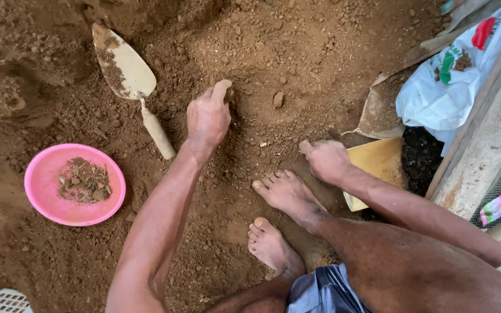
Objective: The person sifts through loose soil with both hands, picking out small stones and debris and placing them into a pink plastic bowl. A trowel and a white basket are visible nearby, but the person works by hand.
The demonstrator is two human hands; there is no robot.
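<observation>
- Down at the far left of the soil bed sits my pink bowl, with a small heap of roots and clods in its middle; it looks light and easy to slide by the rim.
- Just beyond it, toward the top left, my trowel lies flat on the loose soil, blade up and away, wooden handle pointing back at my wrist. I'd judge the handle the place to take it.
- My left hand is pressed into the soil near the middle of the bed, fingers curled under and dug in, thumb sticking up (whether anything is pinched inside I cannot tell).
- The soil itself reads dry, crumbly and soft, with small hard lumps; it should give under the fingers and spill from a loose grip.
- My bare feet are planted just right of that arm.
- My right hand is loosely closed, knuckles down on the soil beside a yellow board.
- Open room lies ahead and left; on the right, a white sack and a concrete ledge hem me in.
</observation>
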